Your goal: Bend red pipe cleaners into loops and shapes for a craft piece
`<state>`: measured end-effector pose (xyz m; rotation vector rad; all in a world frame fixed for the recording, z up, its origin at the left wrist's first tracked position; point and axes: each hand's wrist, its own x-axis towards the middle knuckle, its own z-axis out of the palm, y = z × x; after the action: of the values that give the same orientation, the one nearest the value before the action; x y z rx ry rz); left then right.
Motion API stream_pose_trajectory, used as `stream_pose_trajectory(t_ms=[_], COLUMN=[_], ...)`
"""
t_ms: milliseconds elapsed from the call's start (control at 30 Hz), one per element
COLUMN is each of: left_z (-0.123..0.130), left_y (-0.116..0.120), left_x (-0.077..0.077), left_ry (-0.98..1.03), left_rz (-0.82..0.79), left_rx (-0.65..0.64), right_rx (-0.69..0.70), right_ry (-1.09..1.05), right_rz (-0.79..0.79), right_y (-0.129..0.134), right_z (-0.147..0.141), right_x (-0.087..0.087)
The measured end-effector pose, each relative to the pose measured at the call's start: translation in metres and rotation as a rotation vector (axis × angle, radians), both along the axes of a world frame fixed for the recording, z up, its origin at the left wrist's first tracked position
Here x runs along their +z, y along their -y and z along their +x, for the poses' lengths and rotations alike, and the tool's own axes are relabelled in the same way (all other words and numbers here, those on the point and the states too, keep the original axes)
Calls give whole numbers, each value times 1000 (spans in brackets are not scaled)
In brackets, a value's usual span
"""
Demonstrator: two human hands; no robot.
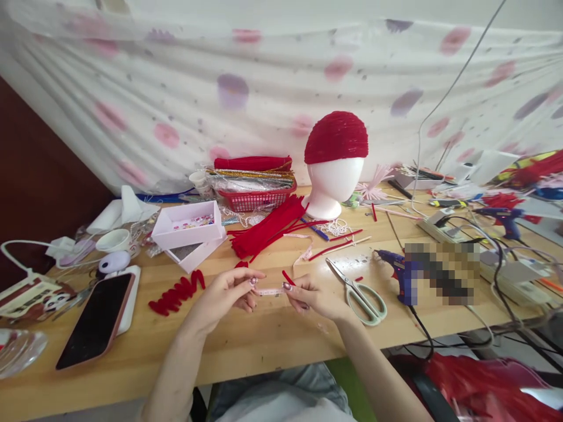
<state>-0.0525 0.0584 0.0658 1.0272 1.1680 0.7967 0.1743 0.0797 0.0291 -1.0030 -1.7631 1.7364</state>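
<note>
Between my hands a short stretch of pale pink measuring tape (270,291) is held straight above the table. My left hand (231,290) pinches its left end between thumb and fingers. With thumb and fingers closed, my right hand (310,294) grips the other end; a short red pipe cleaner (288,277) sticks up from beside its thumb. Beyond this hand a loose pink tape section (304,253) curls on the table. Bent red pipe cleaner pieces (178,293) lie left of my left hand. Scissors (358,293) with pale green handles rest open, right of my right hand.
A white foam head (335,184) wears a red cap (336,138) at the back. Near it lie a red pipe cleaner bundle (268,228) and a red basket (253,202). A blue glue gun (398,272) with cables stands right; a phone (97,319) and white box (188,225) are left.
</note>
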Motion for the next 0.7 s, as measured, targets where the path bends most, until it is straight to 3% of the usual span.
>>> stream_pose_trajectory(t_ms=[100,200,467,600,700], left_z=[3,9,20,17,19], left_y=[4,6,13,9,5], left_x=[-6,-14,-28,-26,-20], left_ry=[81,33,-309,-285,-174], left_rz=[52,167,710,743,677], left_rx=[27,147,787,1025,1025], right_rx=[7,22,24,-80,-244], right_ry=[-33,-62,-63,67,304], right_rz=[-38,-62,-103,82,277], right_y=[2,6,23,28,27], right_z=[0,-2,-5,7,18], right_x=[-7,-12,-19,-15,-3])
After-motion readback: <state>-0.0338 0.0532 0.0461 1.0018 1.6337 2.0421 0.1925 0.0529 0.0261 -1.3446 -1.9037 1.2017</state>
